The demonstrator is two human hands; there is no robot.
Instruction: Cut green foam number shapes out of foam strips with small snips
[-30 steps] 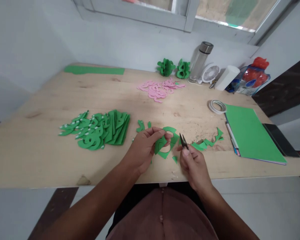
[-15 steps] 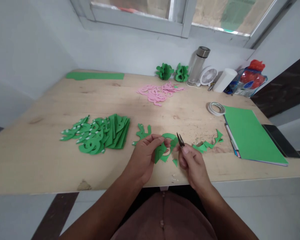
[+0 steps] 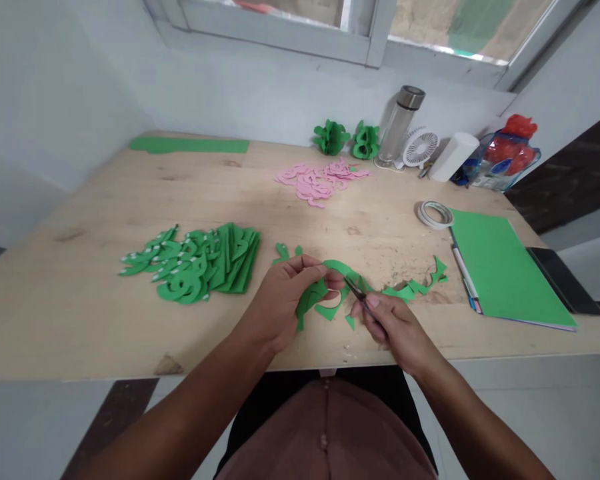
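Note:
My left hand (image 3: 283,303) pinches a curved piece of green paper (image 3: 312,295) between thumb and fingers, just above the front part of the table. In my right hand (image 3: 397,325) are small dark-bladed scissors (image 3: 355,289), their handles mostly hidden by my fingers. The blade tips meet the paper's right-hand part, beside my left fingertips. Under and around my hands lie green offcuts (image 3: 349,322). Partly covered by my left hand is another green cut-out (image 3: 282,251). Further left rests a pile of green cut-outs (image 3: 195,263) with white patches, against a stack of green pieces (image 3: 237,259).
Pink cut-outs (image 3: 313,183) lie mid-table, with two green paper figures (image 3: 331,138) behind. A glass bottle (image 3: 399,127), a white fan (image 3: 421,147) and a white roll (image 3: 454,157) stand by the wall. To the right are tape rolls (image 3: 435,215), green sheets (image 3: 510,267) and a dark flat object (image 3: 565,280).
The scissors have swung left and down, from standing apart with parted blades to touching the paper. My left hand has shifted slightly left and turned the paper.

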